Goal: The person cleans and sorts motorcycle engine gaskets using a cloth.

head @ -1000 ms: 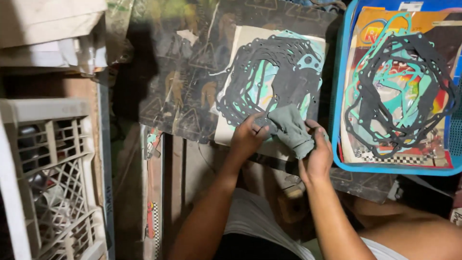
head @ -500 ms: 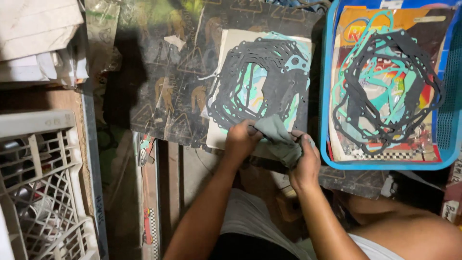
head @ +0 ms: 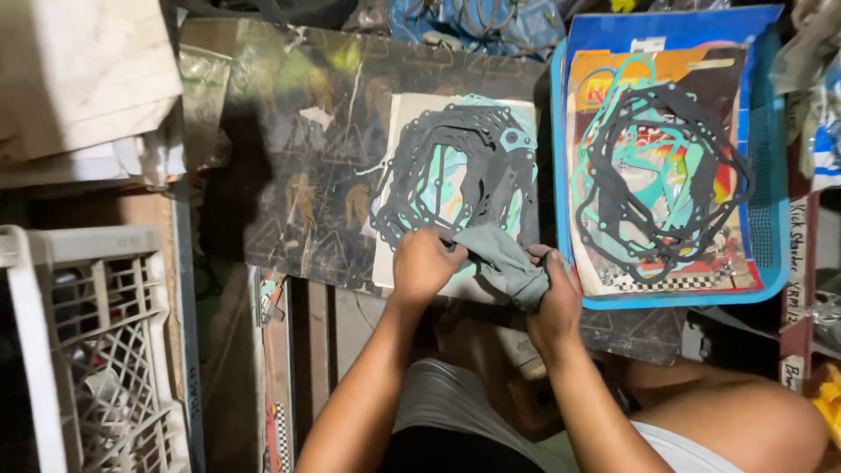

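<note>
Both of my hands hold a grey-green piece of cloth over the near edge of a dark worn board. My left hand pinches its left end and my right hand grips its right end. Just beyond the cloth lies a stack of dark and teal gaskets on a pale card. The cloth covers the lower right part of that stack.
A blue plastic basket at the right holds more dark and teal gaskets on coloured printed cards. A white plastic crate stands at the lower left, folded cardboard at the upper left. My knees show below the board.
My view has shifted, so the board and basket sit lower and left in the picture. My hands still grip the cloth, which has been folded and worked smaller between them.
</note>
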